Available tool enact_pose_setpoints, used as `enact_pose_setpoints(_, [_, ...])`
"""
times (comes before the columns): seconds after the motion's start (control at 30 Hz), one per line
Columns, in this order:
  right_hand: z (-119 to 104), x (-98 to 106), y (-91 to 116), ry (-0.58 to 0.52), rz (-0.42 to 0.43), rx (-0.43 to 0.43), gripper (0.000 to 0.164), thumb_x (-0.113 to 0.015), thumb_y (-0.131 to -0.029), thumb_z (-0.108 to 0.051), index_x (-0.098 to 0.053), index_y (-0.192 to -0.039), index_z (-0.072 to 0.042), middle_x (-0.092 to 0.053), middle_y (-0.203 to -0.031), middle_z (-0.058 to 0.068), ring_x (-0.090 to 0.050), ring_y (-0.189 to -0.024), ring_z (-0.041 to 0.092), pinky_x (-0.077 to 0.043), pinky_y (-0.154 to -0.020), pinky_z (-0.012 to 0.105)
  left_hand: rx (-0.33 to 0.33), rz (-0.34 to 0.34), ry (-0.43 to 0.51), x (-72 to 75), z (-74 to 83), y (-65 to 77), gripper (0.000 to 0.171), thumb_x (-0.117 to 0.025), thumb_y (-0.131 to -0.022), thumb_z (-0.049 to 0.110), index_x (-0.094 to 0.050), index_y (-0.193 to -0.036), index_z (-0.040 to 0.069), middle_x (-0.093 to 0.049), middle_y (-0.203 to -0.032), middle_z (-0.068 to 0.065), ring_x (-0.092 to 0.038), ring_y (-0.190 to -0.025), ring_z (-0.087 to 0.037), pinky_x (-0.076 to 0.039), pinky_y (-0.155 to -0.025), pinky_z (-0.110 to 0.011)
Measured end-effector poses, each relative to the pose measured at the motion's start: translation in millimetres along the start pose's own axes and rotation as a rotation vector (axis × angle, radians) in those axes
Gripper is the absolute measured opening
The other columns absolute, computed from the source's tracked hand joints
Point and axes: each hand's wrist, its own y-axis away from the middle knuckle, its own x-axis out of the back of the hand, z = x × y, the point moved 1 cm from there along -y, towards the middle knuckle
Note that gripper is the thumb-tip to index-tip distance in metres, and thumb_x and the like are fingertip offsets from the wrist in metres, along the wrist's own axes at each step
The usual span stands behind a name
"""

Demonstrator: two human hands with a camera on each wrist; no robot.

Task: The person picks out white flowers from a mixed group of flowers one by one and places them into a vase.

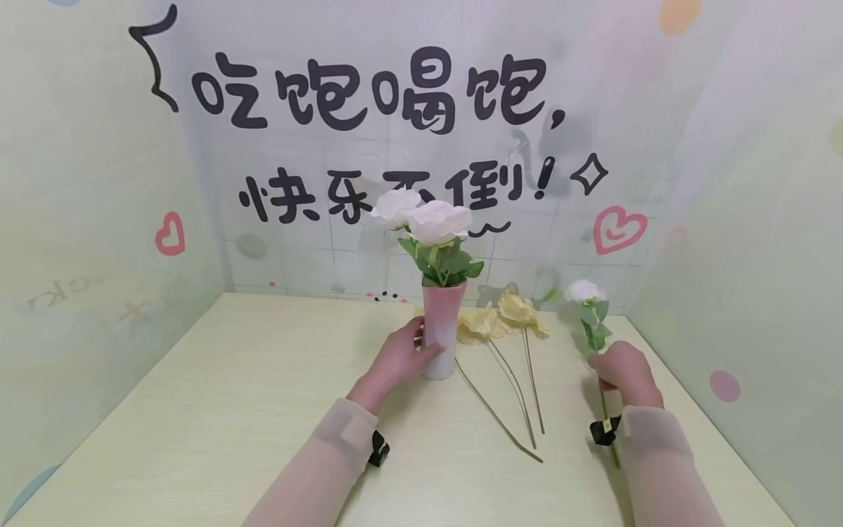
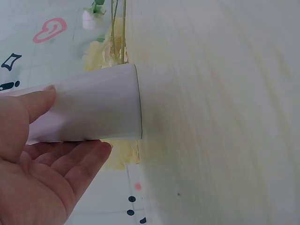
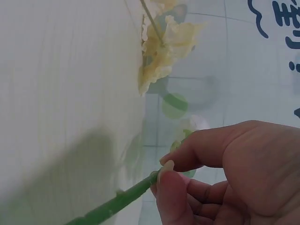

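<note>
A pink-and-white vase stands upright on the table, holding two pale artificial roses with green leaves. My left hand holds its lower part, thumb on the near side; in the left wrist view the fingers lie along the vase's other side. At the right, my right hand pinches the green stem of another pale rose between thumb and fingertips. Its bloom points toward the back wall, and the stem's lower end runs back past the wrist.
Yellow artificial flowers lie on the table right of the vase, their thin stems pointing toward the front. One yellow bloom is partly behind the vase. Printed curtains enclose the table at the back and both sides.
</note>
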Motion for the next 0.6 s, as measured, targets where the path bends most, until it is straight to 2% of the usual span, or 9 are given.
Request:
enact_pose_setpoints(0.1, [-8.2, 3.7, 0.5, 0.018, 0.006, 0.046, 0.035, -0.051, -0.095, -0.020, -0.061, -0.064, -0.005, -0.062, -0.053, 0.004, -0.063, -0.054, 0.018, -0.051, -0.066, 0.043, 0.008, -0.002, 0.000, -0.2, 0.3, -0.4, 0.062, -0.066, -0.099, 0.028, -0.038, -0.148, 0.003, -0.051, -0.139, -0.014, -0.053, -0.118, -0.026, -0.052, -0.097, -0.042])
enact_pose_setpoints(0.17, [-13.8, 6.1, 1.7, 0.018, 0.028, 0.070, 0.035, -0.051, -0.094, -0.020, -0.062, -0.063, -0.007, -0.062, -0.053, 0.003, -0.064, -0.056, 0.019, -0.051, -0.067, 0.044, 0.007, -0.002, 0.000, 0.0, 0.6, -0.5, 0.062, -0.066, -0.099, 0.028, -0.038, -0.148, 0.003, -0.051, -0.139, -0.014, -0.053, -0.118, -0.026, -0.051, -0.097, -0.042])
enact_pose_setpoints(0.33, [-26.7, 12.4, 5.9, -0.016, 0.114, 0.118, 0.029, -0.051, -0.092, -0.019, -0.058, -0.066, -0.009, -0.064, -0.056, 0.002, -0.064, -0.061, 0.023, -0.045, -0.053, 0.034, -0.010, -0.001, 0.012, 1.6, 3.1, 0.7, 0.061, -0.066, -0.099, 0.026, -0.038, -0.147, 0.000, -0.051, -0.138, -0.016, -0.053, -0.118, -0.028, -0.051, -0.098, -0.043])
enact_pose_setpoints(0.47, [-36.2, 16.8, 9.4, -0.056, 0.179, 0.165, 0.022, -0.050, -0.093, -0.021, -0.060, -0.086, -0.003, -0.066, -0.063, 0.004, -0.064, -0.061, 0.022, -0.047, -0.054, 0.035, -0.009, -0.006, 0.010, 2.3, 4.1, 0.9, 0.061, -0.065, -0.099, 0.027, -0.038, -0.147, 0.000, -0.051, -0.139, -0.016, -0.053, -0.118, -0.028, -0.051, -0.098, -0.043])
enact_pose_setpoints(0.6, [-44.9, 19.6, 13.6, -0.127, 0.244, 0.214, 0.028, -0.050, -0.096, -0.023, -0.055, -0.108, 0.001, -0.065, -0.075, 0.008, -0.063, -0.061, 0.018, -0.052, -0.059, 0.038, -0.002, -0.005, 0.011, 2.4, 4.1, 1.0, 0.061, -0.066, -0.099, 0.026, -0.039, -0.147, 0.000, -0.052, -0.138, -0.015, -0.053, -0.118, -0.028, -0.051, -0.098, -0.043])
